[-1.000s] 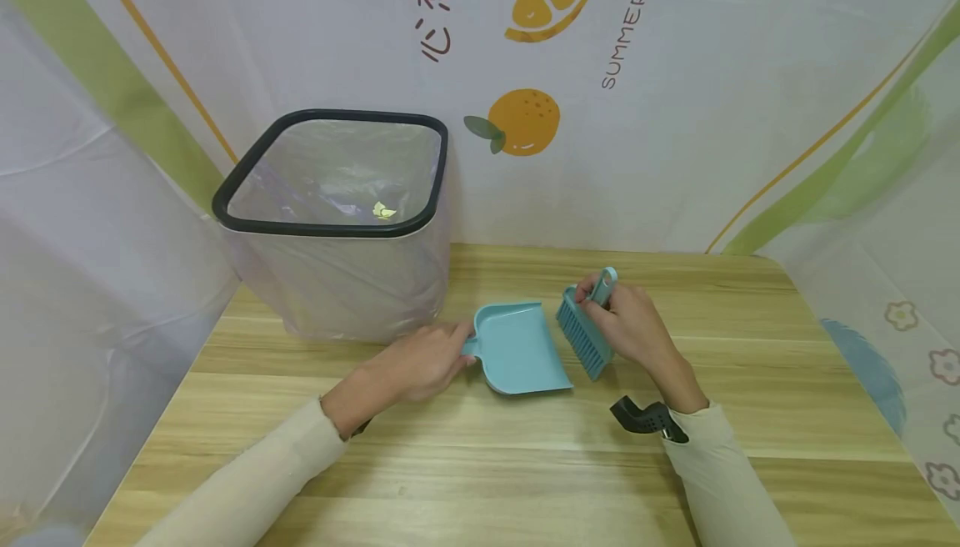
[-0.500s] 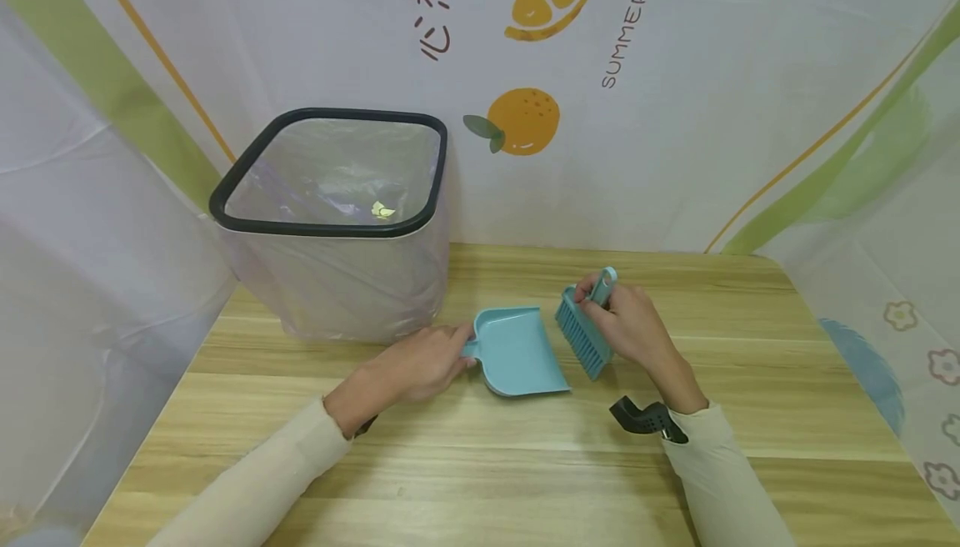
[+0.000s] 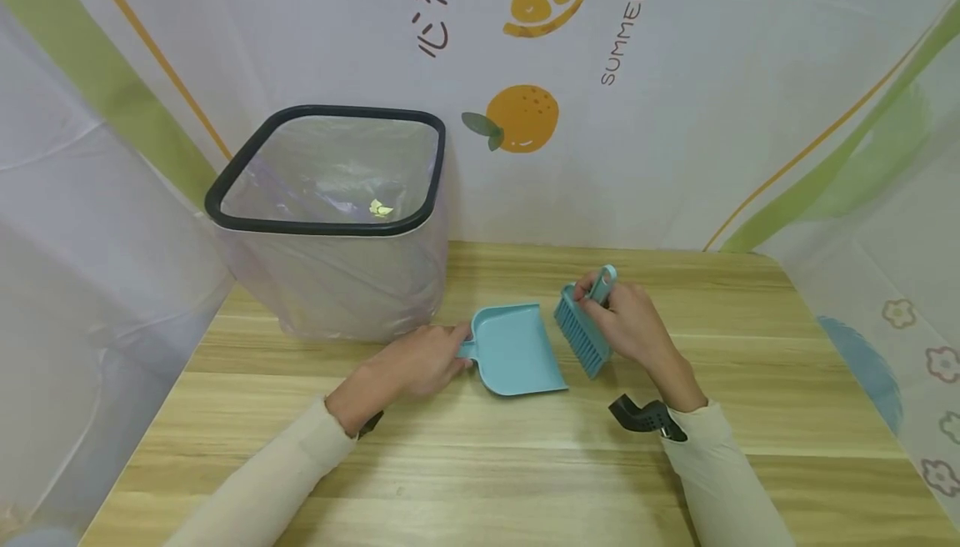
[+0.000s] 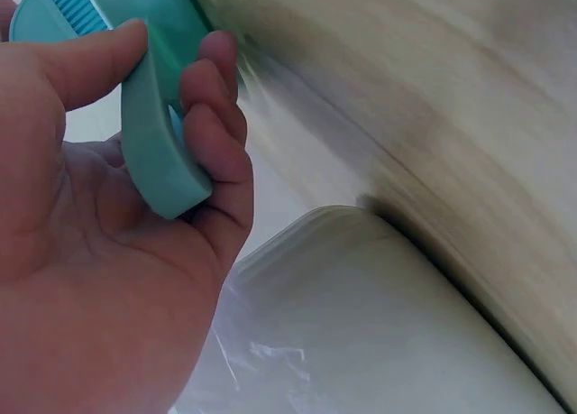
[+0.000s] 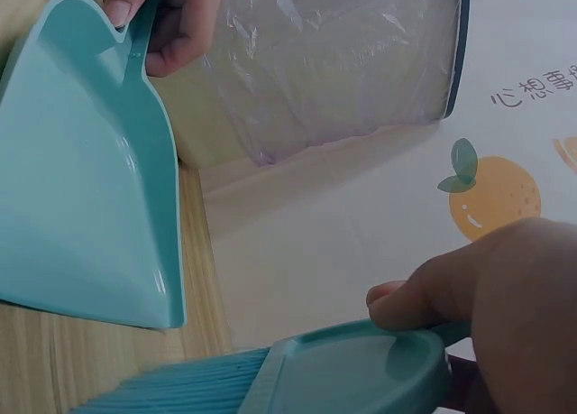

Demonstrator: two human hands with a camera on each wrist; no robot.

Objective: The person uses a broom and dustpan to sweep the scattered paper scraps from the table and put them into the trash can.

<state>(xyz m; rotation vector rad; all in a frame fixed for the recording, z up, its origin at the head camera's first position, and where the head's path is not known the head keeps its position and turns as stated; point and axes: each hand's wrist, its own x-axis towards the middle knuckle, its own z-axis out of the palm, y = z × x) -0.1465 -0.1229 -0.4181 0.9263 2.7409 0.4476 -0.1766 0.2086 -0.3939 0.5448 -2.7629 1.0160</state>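
A light blue dustpan lies at the middle of the wooden table, its wide lip facing right. My left hand grips its short handle, thumb on one side and curled fingers on the other. My right hand holds a matching hand brush just right of that lip. The brush's bristles point down and toward the dustpan, with a small gap between the two. In the right wrist view the pan's surface shows no debris.
Behind my left hand stands a bin with a black rim, lined with a clear plastic bag. A small yellow scrap shows inside it. A white curtain with fruit prints hangs along the table's back edge.
The dustpan's lip tilts slightly and the pan shifts a little left with my left hand. My right hand and the brush stay nearly still.
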